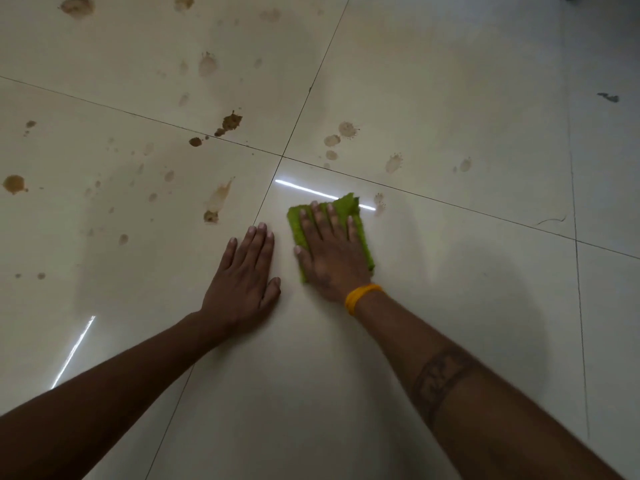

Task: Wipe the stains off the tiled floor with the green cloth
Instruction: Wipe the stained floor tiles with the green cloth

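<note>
Right hand pressed flat on green cloth just short of the faint stain; left hand empty, splayed on tiled floor beside cloth, likely bracing.

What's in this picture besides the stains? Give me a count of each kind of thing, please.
Hands: 2, the left hand flat on the tiled floor, the right hand pressing down
Green cloth: 1
Yellow wristband: 1
Total: 4
</note>
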